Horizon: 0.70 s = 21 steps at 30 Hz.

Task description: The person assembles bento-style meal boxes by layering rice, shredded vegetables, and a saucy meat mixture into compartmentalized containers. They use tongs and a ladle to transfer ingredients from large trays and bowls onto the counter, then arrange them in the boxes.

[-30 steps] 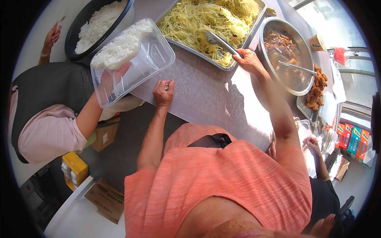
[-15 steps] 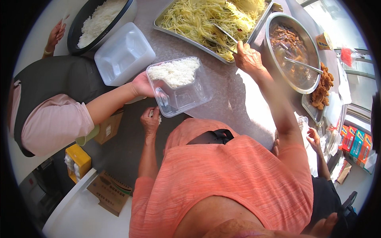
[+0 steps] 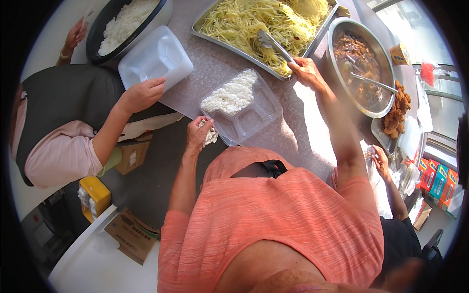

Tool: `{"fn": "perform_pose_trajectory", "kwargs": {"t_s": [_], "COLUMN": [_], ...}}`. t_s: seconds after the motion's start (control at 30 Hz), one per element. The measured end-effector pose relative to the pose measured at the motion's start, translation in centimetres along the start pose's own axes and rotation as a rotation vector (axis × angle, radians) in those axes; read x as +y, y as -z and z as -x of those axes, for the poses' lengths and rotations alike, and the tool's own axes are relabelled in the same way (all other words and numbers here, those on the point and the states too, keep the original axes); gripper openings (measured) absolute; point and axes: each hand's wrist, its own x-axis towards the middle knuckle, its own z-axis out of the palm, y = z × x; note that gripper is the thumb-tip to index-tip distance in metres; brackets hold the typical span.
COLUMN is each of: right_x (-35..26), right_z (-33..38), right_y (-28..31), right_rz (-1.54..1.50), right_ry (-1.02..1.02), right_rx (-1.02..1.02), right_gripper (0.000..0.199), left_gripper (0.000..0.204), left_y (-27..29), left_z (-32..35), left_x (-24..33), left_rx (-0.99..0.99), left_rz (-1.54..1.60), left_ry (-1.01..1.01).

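My right hand [image 3: 307,73] is closed round the handles of metal tongs [image 3: 276,45]. The tongs' tips rest in pale yellow shredded vegetables [image 3: 239,27], which fill a metal tray [image 3: 207,36]. A clear plastic meal box [image 3: 266,117] with compartments lies at the table's near edge, one compartment filled with white rice [image 3: 229,95]. At that box's left corner is my left hand [image 3: 196,133], its fingers closed on a crumpled white cloth [image 3: 211,136]. Its fingertips seem to touch the box rim.
On the left, another person's hand [image 3: 141,95] touches a stack of plastic meal boxes [image 3: 168,53]. Beyond stands a dark rice tub [image 3: 95,36]. At right are a metal basin [image 3: 332,58] of brown stew with a utensil, and fried pieces [image 3: 396,110]. Another hand [image 3: 381,161] handles clear plastic.
The other person has let go of the rice-filled box and reached back to the stack. That box moved right, onto the table. My left hand rose to its corner; the tongs turned in the vegetables.
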Motion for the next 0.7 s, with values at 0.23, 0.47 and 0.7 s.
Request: {"fn": "perform_pose_trajectory", "kwargs": {"t_s": [0.23,0.47,0.7], "right_x": [-1.1,-0.5,-1.1], "right_z": [2.2,2.7,4.6], "right_y": [-0.2,-0.3,-0.6], "right_rz": [-0.239,0.013,0.023], "right_ry": [-0.022,0.095,0.225], "right_rx": [0.031,0.126,0.124], "right_gripper": [0.022,0.032,0.031], "left_gripper": [0.010,0.013,0.015], "left_y": [-0.5,-2.4,-2.7], "left_z": [-0.9,-0.6,-3.1], "left_x": [-1.5,-1.3,-0.9], "left_rx": [0.110,0.278,0.358], "left_rz": [0.033,0.113,0.085], "left_ry": [-0.053,-0.135,-0.178]}}
